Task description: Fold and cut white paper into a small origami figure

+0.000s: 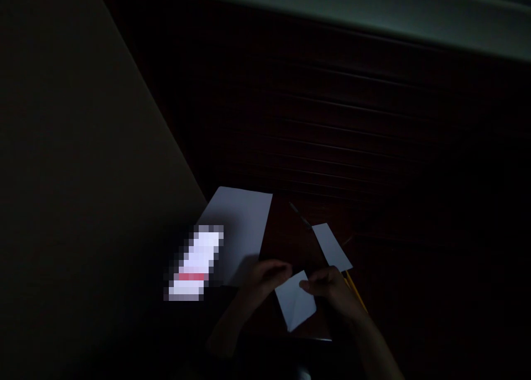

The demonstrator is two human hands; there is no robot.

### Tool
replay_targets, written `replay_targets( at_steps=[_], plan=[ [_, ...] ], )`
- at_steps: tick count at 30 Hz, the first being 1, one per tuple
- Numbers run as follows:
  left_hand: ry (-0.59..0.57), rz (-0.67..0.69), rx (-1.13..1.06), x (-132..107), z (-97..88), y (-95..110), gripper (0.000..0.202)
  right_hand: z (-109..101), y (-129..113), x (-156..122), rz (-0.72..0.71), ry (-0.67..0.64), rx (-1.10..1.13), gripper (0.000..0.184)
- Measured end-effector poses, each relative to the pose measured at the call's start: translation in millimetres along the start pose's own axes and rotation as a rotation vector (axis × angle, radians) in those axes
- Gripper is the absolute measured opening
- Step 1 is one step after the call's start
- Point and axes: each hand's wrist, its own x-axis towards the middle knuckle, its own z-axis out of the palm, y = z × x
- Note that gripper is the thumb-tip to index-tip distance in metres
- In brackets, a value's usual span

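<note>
A small folded piece of white paper with a crease down its middle lies low in the view, between my hands. My right hand grips its upper right edge, the thumb lying on the paper's face. Close to the upper left edge of that paper, my left hand has its fingers curled in towards the thumb. Whether anything sits between those fingertips is too dark to tell.
A large white sheet lies behind my left hand, beside a bright pixelated screen-like shape. Beyond my right hand are a white paper strip, a thin pen-like object and yellow sticks on the dark table.
</note>
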Motion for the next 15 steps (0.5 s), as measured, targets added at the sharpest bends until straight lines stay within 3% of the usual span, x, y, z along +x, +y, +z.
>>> replay_targets(
  at_steps=[4, 15],
  plan=[
    [-0.129, 0.014, 0.131, -2, 8.5, -5, 0.027, 7, 4, -1, -0.021, -0.137, -0.085, 0.022],
    [0.010, -0.007, 0.129, 2, 12.6, -20, 0.027, 12, 2, 1, -0.044, -0.139, -0.149, 0.027]
  ],
)
